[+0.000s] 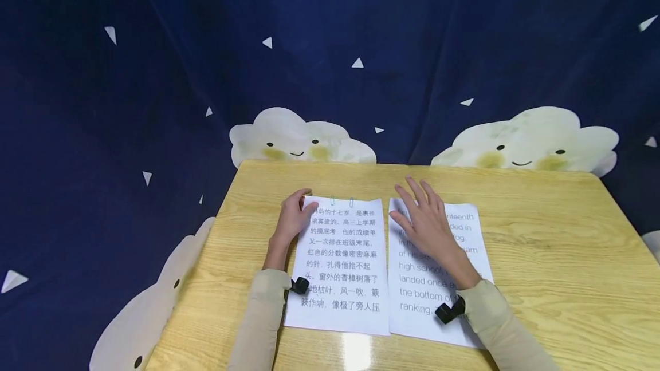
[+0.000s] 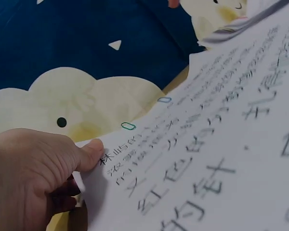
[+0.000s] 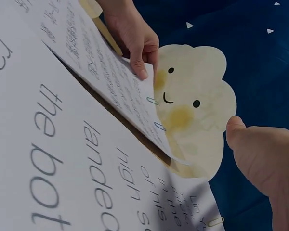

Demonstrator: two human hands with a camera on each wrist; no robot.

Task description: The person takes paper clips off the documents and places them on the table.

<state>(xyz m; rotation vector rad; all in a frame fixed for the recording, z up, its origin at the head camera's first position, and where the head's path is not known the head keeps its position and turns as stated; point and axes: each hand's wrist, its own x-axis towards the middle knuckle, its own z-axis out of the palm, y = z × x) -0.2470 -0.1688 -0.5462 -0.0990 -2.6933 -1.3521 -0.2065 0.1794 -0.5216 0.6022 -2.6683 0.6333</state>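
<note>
A: How do we find the left grip (image 1: 297,217)?

B: We see it at the top left corner of the left page (image 1: 340,268), thumb laid over the paper and fingers behind, clamped on that corner.

A: And the right grip (image 1: 428,228)?

B: We have it over the upper part of the right page (image 1: 415,286), fingers fanned apart; in the right wrist view its thumb stands clear of the paper.

A: What do we count?

B: Two pages, side by side on the tabletop (image 1: 557,279). We see two clips (image 1: 352,202) along the left page's top edge and, in the right wrist view, one yellow clip (image 3: 215,222) on the right page's.
</note>
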